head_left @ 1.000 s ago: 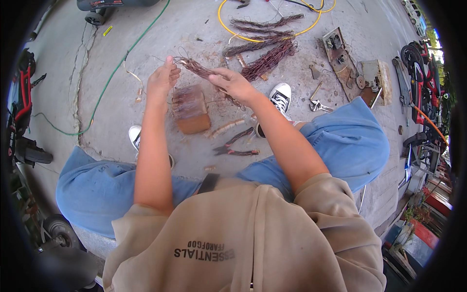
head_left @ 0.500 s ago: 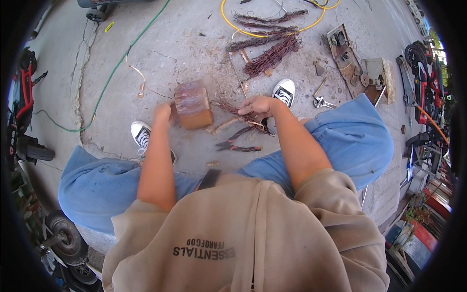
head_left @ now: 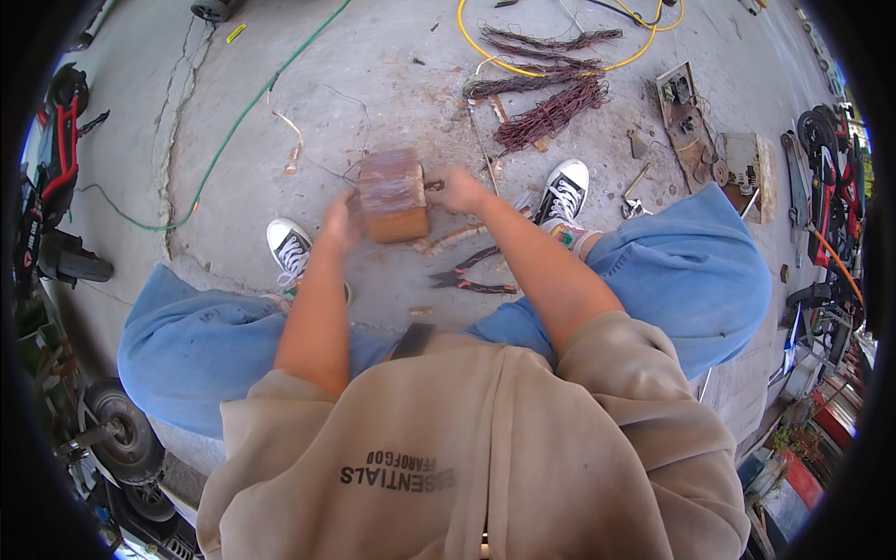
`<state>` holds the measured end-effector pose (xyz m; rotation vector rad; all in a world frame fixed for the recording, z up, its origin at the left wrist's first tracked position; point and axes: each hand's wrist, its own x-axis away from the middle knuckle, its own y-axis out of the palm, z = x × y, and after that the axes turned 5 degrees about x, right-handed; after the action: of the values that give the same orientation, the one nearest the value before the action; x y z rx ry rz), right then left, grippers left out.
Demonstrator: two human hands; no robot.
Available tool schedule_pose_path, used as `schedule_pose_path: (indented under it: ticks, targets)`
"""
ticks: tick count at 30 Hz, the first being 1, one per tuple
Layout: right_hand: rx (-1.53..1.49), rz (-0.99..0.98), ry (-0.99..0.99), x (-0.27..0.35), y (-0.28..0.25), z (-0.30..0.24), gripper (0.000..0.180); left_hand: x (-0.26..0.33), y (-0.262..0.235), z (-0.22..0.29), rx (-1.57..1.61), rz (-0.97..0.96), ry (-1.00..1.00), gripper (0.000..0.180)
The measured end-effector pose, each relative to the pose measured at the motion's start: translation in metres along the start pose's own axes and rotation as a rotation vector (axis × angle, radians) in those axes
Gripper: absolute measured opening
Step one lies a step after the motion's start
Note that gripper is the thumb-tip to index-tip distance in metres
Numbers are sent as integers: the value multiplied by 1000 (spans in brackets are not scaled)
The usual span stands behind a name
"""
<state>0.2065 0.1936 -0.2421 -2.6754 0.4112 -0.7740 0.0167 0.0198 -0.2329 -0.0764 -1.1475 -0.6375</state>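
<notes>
A squarish brown block wound with reddish wire, like a coil [head_left: 397,201], stands on the concrete between my feet. My left hand [head_left: 342,222] is at its left side, slightly blurred, fingers curled against the edge and partly hidden. At the opposite side my right hand [head_left: 457,191] pinches something small and dark against the block; its kind is unclear. A thin loose wire [head_left: 366,117] runs up from the block's left. Below the right forearm lie red-and-black pliers [head_left: 476,275] with their handles apart. Beside them rests a pale, rough strip [head_left: 455,239].
Beyond my right shoe [head_left: 565,191] lie dark red wire bundles [head_left: 553,114] and a yellow hose [head_left: 464,33]. A rusty metal panel [head_left: 686,126] and a box-like part [head_left: 749,173] are at right, near an adjustable wrench [head_left: 635,207]. A green hose [head_left: 238,121] curves at left.
My right hand has moved left from a dark red wire bundle to the block's right side. That bundle no longer shows beside the pliers. The whole view has shifted slightly.
</notes>
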Motion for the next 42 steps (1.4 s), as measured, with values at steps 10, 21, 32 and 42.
schedule_pose_path:
  ticks: [10, 21, 32, 42]
  targets:
    - [-223, 150, 78, -14, 4, 0, 39, 44, 24, 6, 77, -151, 138, 28]
    - [-268, 137, -194, -22, -61, -93, 65, 64, -9, 78, -545, 596, 766, 29]
    - [-866, 317, -152, 7, -20, -162, 23, 186, 119, 114, -533, -44, 1157, 38]
    - [-771, 980, 457, 8, -42, -14, 45, 29, -1, 29, -173, 111, 324, 26]
